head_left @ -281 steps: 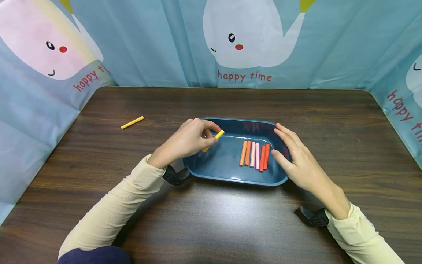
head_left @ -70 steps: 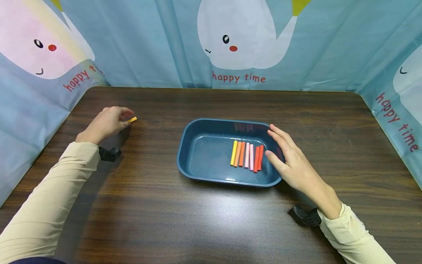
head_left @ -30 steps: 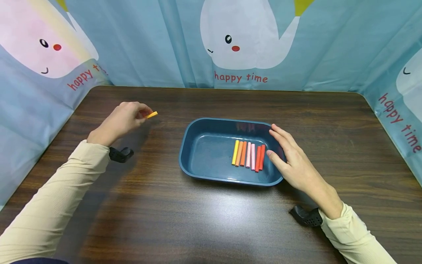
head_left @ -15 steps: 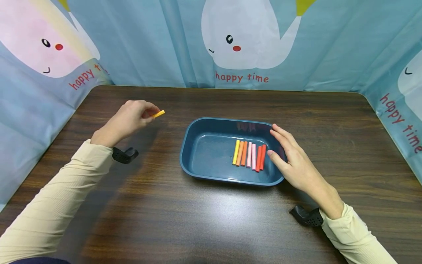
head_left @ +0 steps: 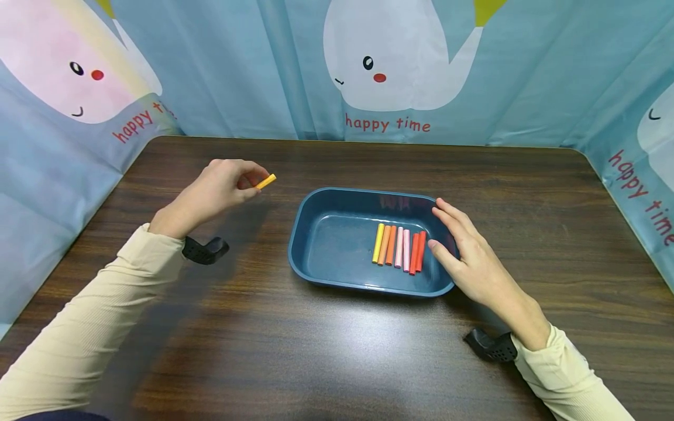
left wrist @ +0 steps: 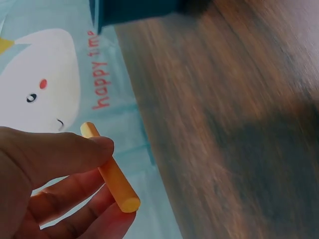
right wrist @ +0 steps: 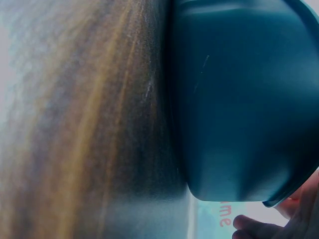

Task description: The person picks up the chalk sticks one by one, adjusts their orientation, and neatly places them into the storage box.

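In the head view my left hand pinches a yellow-orange chalk stick above the table, left of a dark blue tray. The left wrist view shows this chalk stick between thumb and fingers. Inside the tray's right half, several chalk sticks lie side by side: one yellow stick, two orange sticks, two pink sticks and two red sticks. My right hand rests at the tray's right rim, fingers fairly straight, its thumb over the inside. In the right wrist view the tray's outer wall hides much of that hand.
The brown wooden table reaches back to a light blue curtain printed with whales, which also hangs along the left and right sides. A black wrist device sits under the left wrist and another black device under the right.
A yellow chalk stick has joined the row in the tray. My left hand has picked up the other yellow-orange stick from the left of the table and moved right with it. The right hand stays put.
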Motion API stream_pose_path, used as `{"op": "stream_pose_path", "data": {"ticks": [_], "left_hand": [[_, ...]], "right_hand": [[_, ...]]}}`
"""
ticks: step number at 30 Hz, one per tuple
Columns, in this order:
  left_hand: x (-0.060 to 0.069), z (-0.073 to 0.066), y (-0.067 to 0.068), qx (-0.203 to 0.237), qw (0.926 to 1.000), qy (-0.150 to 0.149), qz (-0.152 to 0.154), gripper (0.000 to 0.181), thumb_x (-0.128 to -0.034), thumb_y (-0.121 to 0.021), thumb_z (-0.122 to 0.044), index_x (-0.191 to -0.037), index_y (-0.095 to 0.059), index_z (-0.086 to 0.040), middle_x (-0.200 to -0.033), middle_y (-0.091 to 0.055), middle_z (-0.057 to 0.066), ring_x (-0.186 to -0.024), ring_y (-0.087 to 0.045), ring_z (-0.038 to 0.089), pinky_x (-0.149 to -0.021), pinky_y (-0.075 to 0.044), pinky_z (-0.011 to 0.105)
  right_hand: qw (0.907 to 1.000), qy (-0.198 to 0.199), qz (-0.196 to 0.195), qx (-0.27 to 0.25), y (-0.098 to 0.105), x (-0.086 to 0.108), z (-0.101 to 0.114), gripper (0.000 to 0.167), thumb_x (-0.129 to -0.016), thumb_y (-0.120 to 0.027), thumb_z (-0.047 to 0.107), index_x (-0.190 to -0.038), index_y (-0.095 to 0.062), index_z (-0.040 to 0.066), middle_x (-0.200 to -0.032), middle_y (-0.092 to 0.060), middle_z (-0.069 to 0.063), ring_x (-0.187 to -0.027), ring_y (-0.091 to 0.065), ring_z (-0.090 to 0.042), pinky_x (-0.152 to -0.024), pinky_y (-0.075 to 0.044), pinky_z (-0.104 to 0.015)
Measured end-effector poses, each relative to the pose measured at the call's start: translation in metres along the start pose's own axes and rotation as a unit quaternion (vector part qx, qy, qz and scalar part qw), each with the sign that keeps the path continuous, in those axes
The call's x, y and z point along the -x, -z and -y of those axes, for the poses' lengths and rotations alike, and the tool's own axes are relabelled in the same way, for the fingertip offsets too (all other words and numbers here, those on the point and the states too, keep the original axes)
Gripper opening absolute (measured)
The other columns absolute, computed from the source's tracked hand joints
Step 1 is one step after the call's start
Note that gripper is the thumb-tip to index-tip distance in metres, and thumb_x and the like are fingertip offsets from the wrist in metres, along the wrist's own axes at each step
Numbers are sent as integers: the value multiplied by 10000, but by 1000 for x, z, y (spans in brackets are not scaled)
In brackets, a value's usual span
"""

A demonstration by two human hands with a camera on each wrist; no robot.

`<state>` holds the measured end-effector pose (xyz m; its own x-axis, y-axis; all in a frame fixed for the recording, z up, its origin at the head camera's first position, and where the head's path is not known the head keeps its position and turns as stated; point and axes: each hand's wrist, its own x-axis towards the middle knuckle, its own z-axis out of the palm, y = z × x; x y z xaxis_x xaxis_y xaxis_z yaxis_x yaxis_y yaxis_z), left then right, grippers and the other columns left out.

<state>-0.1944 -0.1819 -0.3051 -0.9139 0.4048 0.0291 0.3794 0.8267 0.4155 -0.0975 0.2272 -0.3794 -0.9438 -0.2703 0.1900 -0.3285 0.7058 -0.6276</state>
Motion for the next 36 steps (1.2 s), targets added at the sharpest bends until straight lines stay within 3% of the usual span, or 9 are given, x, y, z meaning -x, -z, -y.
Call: {"op": "stream_pose_path", "data": {"ticks": [9, 20, 36], "left_hand": [[-3, -21, -1, 228, 9997, -67, 100, 321, -894, -678, -1, -1214, -663, 8, -1017, -719, 181, -889, -686, 273, -768, -545, 407], [-7, -49, -2, 703, 9967, -171, 364, 334, -891, -685, -9, -1224, -663, -21, -956, -711, 145, -759, -672, 199, -626, -522, 258], [-17, -76, -16, 1174, 9906, -131, 689, 360, -886, -702, -29, -1243, -652, -39, -955, -714, 125, -755, -686, 181, -655, -564, 286]], "right_hand": [[10000, -34, 2, 16, -1, 1, 0, 596, -992, -570, 210, -1525, -355, 52, -1635, -258, -73, -1463, -315, -353, -1096, -318, -656], [10000, -19, 10, 12, 0, 0, 0, 593, -994, -568, 216, -1526, -357, 58, -1637, -256, -60, -1466, -311, -347, -1096, -319, -655], [10000, 21, -20, 19, 0, 0, 1, 586, -992, -569, 211, -1518, -368, 48, -1636, -258, -68, -1469, -307, -355, -1095, -316, -656]]}}
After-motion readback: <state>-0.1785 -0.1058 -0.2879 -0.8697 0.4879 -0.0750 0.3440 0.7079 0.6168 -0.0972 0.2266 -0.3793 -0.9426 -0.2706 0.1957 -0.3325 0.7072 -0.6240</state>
